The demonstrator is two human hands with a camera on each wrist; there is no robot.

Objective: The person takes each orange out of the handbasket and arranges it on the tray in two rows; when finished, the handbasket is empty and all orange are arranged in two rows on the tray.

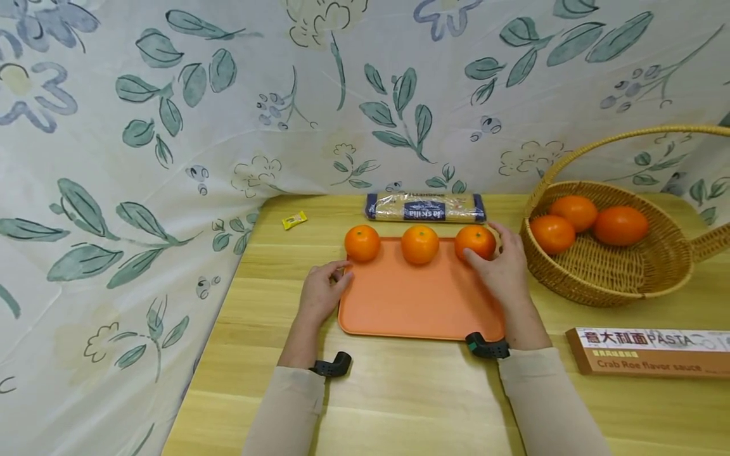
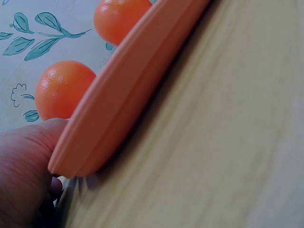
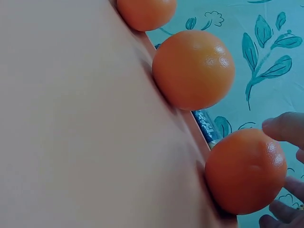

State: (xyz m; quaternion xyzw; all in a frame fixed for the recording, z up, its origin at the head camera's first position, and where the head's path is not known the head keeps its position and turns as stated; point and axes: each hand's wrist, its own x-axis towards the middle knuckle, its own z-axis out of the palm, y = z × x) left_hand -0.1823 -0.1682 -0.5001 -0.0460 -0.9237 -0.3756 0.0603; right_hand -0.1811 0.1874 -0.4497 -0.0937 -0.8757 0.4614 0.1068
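Observation:
Three oranges stand in a row along the far edge of a coral-coloured tray [image 1: 422, 304]. My right hand [image 1: 507, 266] holds the right-hand orange [image 1: 475, 242], thumb at its near side and fingers behind it. In the right wrist view that orange [image 3: 247, 173] sits at the tray's edge with fingertips close around it. The middle orange [image 1: 420, 244] and left orange [image 1: 362, 243] are untouched. At the tray's left side, my left hand [image 1: 322, 291] grips the rim with bent fingers; the left wrist view shows the tray's side wall [image 2: 114, 104] against this hand, its fingers partly hidden.
Behind the tray lies a spaghetti packet [image 1: 424, 208], with a small yellow wrapped sweet [image 1: 294, 220] to its left. A wicker basket [image 1: 610, 294] at the right contains three more oranges. A pasta box [image 1: 656, 353] lies nearer me. Floral cloth [image 1: 319, 139] hangs behind the wooden table [image 1: 256, 304].

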